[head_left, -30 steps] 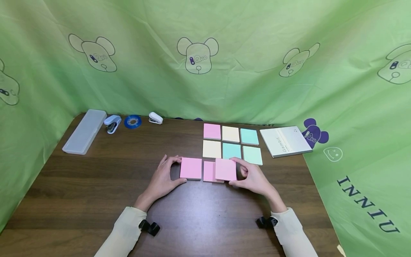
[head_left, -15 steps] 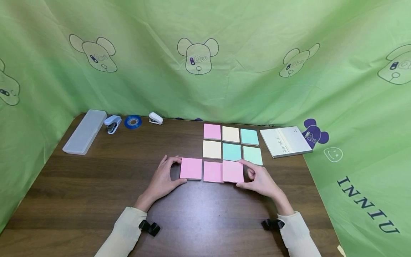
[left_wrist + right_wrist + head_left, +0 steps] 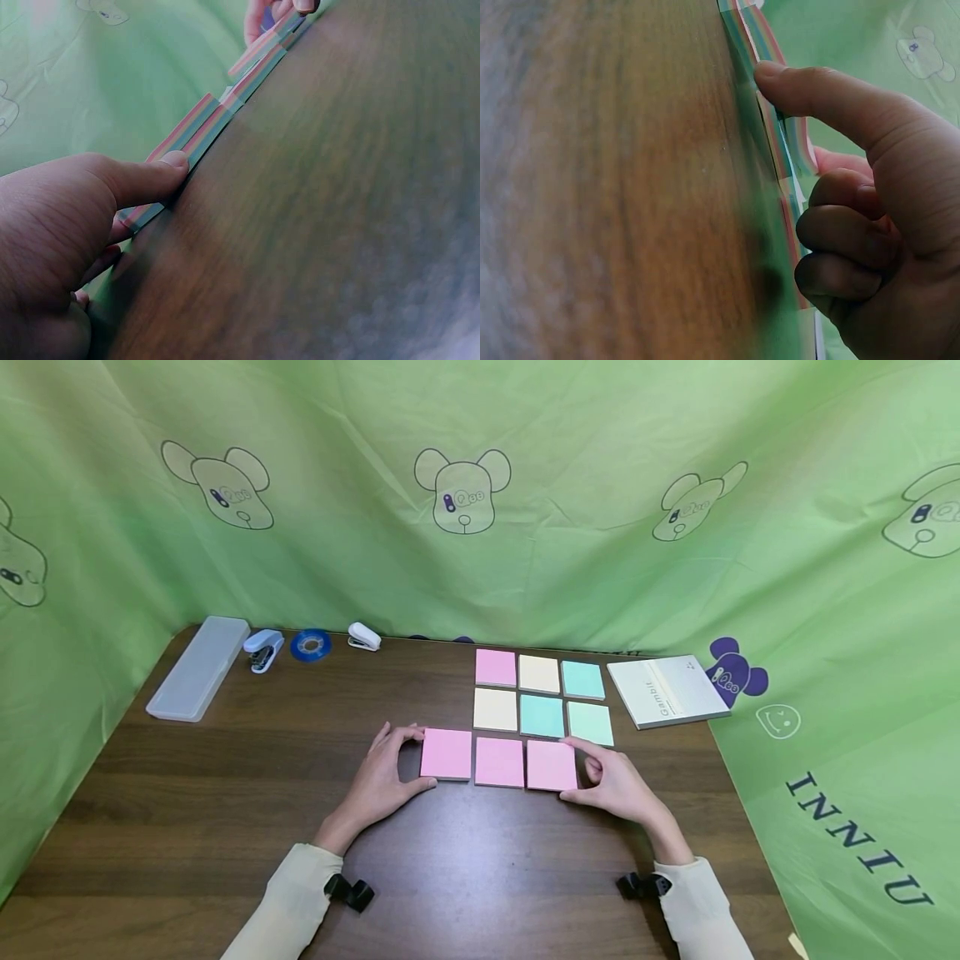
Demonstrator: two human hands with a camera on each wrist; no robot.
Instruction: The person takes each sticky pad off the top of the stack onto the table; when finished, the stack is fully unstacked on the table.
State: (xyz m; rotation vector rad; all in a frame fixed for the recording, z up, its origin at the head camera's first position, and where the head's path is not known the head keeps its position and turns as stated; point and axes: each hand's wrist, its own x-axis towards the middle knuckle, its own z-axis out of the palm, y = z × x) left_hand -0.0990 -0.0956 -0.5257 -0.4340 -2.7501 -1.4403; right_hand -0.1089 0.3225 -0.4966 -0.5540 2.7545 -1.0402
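Observation:
Three pink sticky note pads lie side by side in a front row on the table. My left hand [image 3: 382,781] holds the left pink pad [image 3: 446,754] by its near and far edges, thumb in front. At the other end, my right hand [image 3: 615,777] pinches the right pink pad [image 3: 551,766] between thumb and forefinger, its other fingers [image 3: 844,232] curled in. Between them sits the middle pink pad [image 3: 498,762], untouched. In the left wrist view, the thumb [image 3: 150,178] presses a pad edge striped in pink, yellow and teal.
Behind the row stand two more rows of pads: pink [image 3: 495,667], cream [image 3: 539,673], teal [image 3: 582,679], then cream [image 3: 495,708], teal [image 3: 542,716], mint [image 3: 590,723]. A white Gambit pad [image 3: 667,690], clear case [image 3: 198,668], staplers [image 3: 264,650] and blue tape roll [image 3: 311,645] lie at the back.
My right hand has moved the right pink pad rightward and slightly nearer, from overlapping the middle pad to lying beside it. My left hand has stayed still.

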